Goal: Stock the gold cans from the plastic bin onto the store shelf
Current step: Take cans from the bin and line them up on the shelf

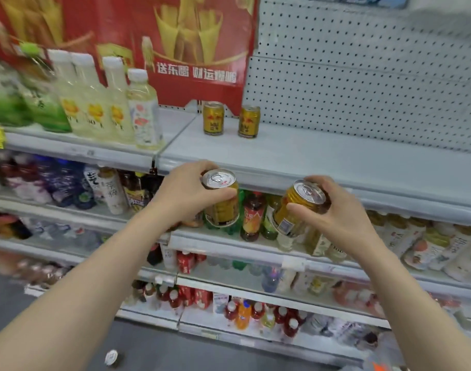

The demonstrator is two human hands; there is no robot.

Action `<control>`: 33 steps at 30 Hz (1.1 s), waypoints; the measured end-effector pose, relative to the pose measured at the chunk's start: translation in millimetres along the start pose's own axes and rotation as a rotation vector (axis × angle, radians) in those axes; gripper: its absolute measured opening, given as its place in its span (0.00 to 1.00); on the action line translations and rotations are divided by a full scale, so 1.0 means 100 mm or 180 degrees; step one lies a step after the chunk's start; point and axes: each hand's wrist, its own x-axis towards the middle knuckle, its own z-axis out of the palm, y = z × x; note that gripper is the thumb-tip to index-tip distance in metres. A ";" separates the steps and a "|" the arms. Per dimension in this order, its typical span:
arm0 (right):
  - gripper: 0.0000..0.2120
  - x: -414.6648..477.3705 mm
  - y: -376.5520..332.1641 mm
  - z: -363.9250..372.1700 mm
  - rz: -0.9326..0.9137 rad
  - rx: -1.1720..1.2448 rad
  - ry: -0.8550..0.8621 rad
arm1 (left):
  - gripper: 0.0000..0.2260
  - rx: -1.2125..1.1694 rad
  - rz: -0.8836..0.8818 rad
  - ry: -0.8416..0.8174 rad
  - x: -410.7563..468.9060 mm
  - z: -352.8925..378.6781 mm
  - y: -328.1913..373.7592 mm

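My left hand [185, 194] grips an upright gold can [223, 204] just below the front lip of the white store shelf [322, 156]. My right hand [333, 210] holds a second gold can [293, 210], tilted with its silver top toward me. Both cans hang in front of the shelf edge, lower than its surface. Two more gold cans [213, 118] [249, 121] stand side by side at the back of that shelf, near the red display box. The plastic bin is out of view.
Pale drink bottles [116, 108] fill the shelf section to the left. A red display box [191, 44] stands behind them. White pegboard [362, 76] backs the shelf on the right. Lower shelves [255, 263] hold many bottled drinks.
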 end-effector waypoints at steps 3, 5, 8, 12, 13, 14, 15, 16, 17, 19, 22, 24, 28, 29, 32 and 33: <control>0.29 0.32 -0.09 0.00 -0.0158 0.0036 -0.0011 | 0.21 0.0047 0.0007 0.0237 0.33 -0.21 -0.01; 0.29 0.53 -0.12 -0.01 -0.0245 0.0087 -0.0002 | 0.21 0.0119 -0.0019 0.0391 0.57 -0.31 -0.01; 0.28 0.84 -0.16 0.00 -0.0328 0.0173 0.0014 | 0.23 0.0145 -0.0080 0.0505 0.93 -0.43 0.00; 0.31 1.27 -0.16 0.03 -0.0370 0.0161 -0.0012 | 0.25 0.0134 -0.0215 0.0540 1.36 -0.45 -0.04; 0.31 1.38 -0.16 0.04 -0.0368 0.0155 -0.0029 | 0.26 0.0164 -0.0251 0.0570 1.47 -0.44 -0.07; 0.32 1.48 -0.15 0.06 -0.0362 0.0152 -0.0047 | 0.26 0.0213 -0.0297 0.0588 1.56 -0.42 -0.10; 0.31 1.58 -0.14 0.08 -0.0355 0.0156 -0.0062 | 0.28 0.0277 -0.0355 0.0580 1.65 -0.41 -0.13; 0.31 1.68 -0.13 0.10 -0.0355 0.0163 -0.0073 | 0.30 0.0334 -0.0419 0.0547 1.73 -0.38 -0.16; 0.30 1.78 -0.13 0.13 -0.0363 0.0162 -0.0088 | 0.32 0.0388 -0.0473 0.0503 1.80 -0.36 -0.19; 0.30 1.96 -0.12 0.19 -0.0411 0.0100 -0.0150 | 0.32 0.0548 -0.0504 0.0431 1.91 -0.32 -0.24; 0.28 2.20 -0.10 0.32 -0.0436 -0.0017 -0.0322 | 0.29 0.0666 -0.0488 0.0370 2.00 -0.26 -0.30; 0.27 2.34 -0.08 0.42 -0.0449 -0.0064 -0.0420 | 0.26 0.0682 -0.0498 0.0351 2.03 -0.24 -0.35; 0.21 2.53 -0.09 0.58 -0.0427 -0.0113 -0.0627 | 0.25 0.0662 -0.0521 0.0320 2.07 -0.24 -0.43; 0.20 2.57 -0.09 0.61 -0.0419 -0.0108 -0.0664 | 0.25 0.0663 -0.0529 0.0286 2.08 -0.25 -0.45; 0.18 2.65 -0.11 0.69 -0.0502 -0.0152 -0.0666 | 0.24 0.0701 -0.0454 0.0165 2.09 -0.26 -0.47; 0.19 2.67 -0.12 0.72 -0.0532 -0.0181 -0.0666 | 0.24 0.0762 -0.0400 0.0134 2.10 -0.26 -0.46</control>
